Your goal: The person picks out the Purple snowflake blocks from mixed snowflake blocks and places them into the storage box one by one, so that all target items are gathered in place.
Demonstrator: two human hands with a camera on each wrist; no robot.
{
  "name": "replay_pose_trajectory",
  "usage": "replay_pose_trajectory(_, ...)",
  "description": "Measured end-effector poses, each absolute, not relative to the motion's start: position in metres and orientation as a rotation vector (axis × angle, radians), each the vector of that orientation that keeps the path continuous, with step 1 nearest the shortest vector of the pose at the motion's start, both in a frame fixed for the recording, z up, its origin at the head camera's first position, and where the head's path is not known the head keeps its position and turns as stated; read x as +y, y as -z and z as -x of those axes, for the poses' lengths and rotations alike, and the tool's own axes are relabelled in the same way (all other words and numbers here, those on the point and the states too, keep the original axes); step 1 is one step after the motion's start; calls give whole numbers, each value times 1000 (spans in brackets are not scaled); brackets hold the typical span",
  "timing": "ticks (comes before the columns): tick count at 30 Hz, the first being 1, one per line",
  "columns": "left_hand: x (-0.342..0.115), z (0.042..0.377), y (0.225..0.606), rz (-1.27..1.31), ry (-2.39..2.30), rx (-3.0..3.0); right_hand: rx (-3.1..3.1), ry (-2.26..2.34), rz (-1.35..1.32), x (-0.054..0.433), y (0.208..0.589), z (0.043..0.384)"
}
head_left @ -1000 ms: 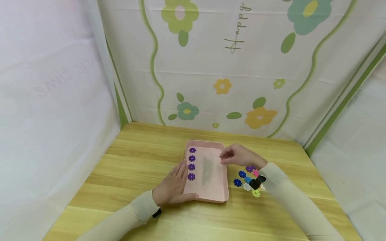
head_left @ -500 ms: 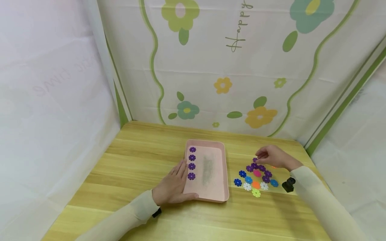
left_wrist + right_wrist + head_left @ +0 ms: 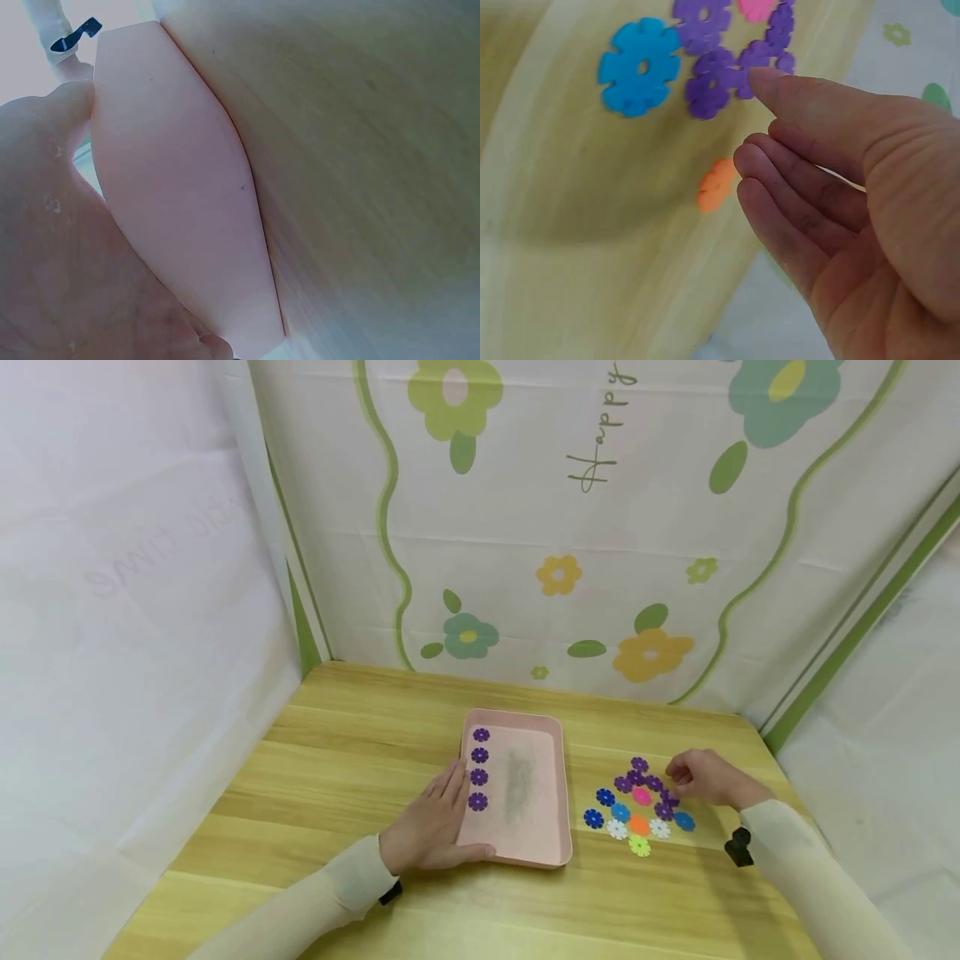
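Observation:
The left hand (image 3: 427, 822) rests along the left side of a shallow pink tray (image 3: 566, 802), its thumb over the near edge. The left wrist view shows the palm against the tray's pink side wall (image 3: 180, 172). In the tray, several purple flower-shaped discs (image 3: 478, 777) form a column by its left wall. The right hand (image 3: 708, 778) is at the right edge of a loose group of discs. Its thumb tip is beside a purple disc (image 3: 711, 84), with the fingers loosely bent and a gap between thumb and fingers. I see nothing held; contact with the disc is unclear.
Right of the tray lie dark blue discs (image 3: 593, 818), white discs (image 3: 617, 830), a yellow-green disc (image 3: 639, 846), a pink disc (image 3: 642, 796) and a light blue disc (image 3: 640, 67). An orange disc (image 3: 716, 184) lies near the right hand. Printed cloth (image 3: 480, 577) encloses the wooden table (image 3: 360, 727).
The right hand has moved from the tray's right edge, over the disc group, to the purple discs at its right side. The left hand has stayed on the tray.

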State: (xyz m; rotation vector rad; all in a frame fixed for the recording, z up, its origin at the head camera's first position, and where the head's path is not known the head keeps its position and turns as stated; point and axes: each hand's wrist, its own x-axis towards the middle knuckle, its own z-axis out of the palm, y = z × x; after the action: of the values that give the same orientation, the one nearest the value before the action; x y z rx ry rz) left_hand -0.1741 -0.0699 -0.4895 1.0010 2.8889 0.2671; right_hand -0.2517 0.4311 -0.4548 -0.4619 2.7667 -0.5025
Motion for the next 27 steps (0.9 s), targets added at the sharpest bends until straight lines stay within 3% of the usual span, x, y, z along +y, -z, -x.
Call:
replay_pose_trajectory(13, -70, 175, 491, -985, -260, 2888, 2811, 500, 440, 440, 476, 242)
replay_pose_trajectory(27, -71, 173, 490, -999, -249, 2888, 2834, 554, 403, 439, 475, 237)
